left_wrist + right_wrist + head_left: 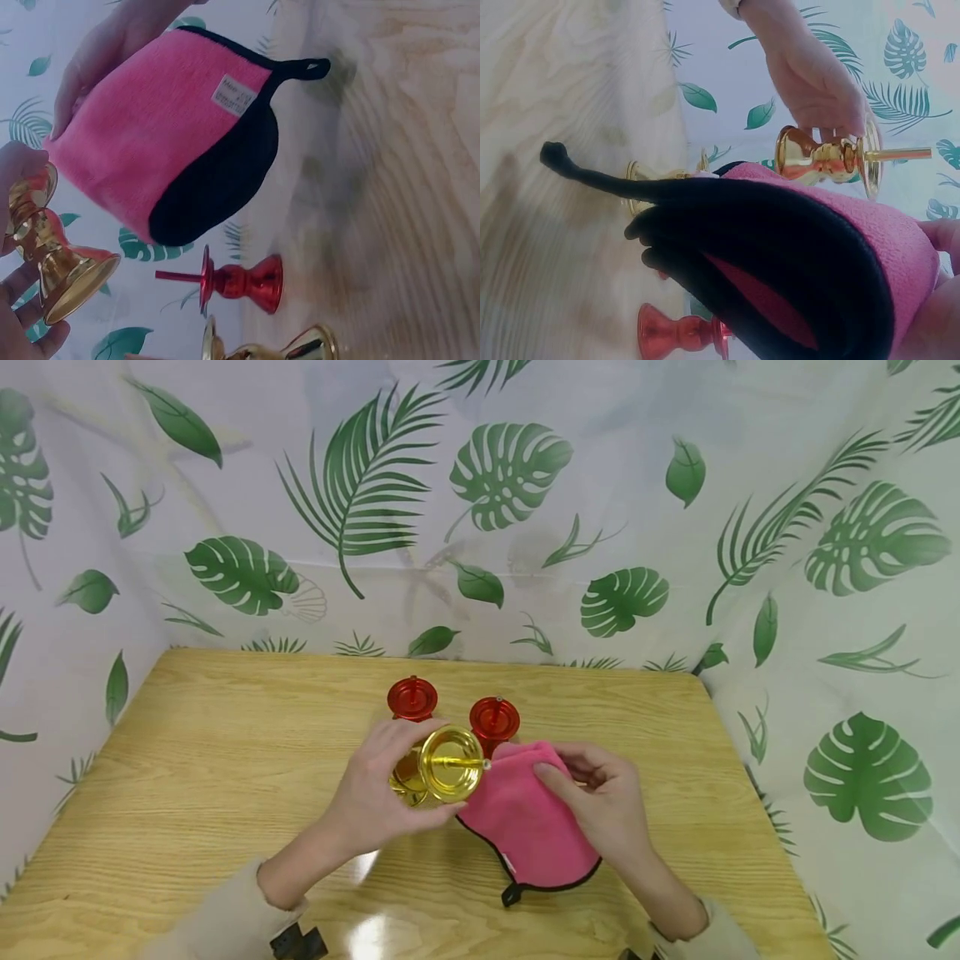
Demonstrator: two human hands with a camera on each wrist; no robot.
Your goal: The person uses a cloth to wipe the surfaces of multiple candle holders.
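My left hand (pixel 375 785) grips a shiny gold candle holder (pixel 453 764) around its body, raised above the table, its spike tilted toward the cloth. Draped from my right hand (pixel 611 802) is a folded pink cloth (pixel 528 827) with black edging, pinched between thumb and fingers near its upper edge. A white label (pixel 234 96) and a black hanging loop (pixel 307 69) show on it in the left wrist view. The cloth hangs close beside the gold holder; whether they touch, I cannot tell.
Two red candle holders (pixel 412 697) (pixel 495 718) stand upright behind the hands. Another gold candle holder (pixel 311 346) stands on the table near them, partly cut off in the left wrist view. The wooden table (pixel 247 735) meets a leaf-printed curtain (pixel 360 527) at the back.
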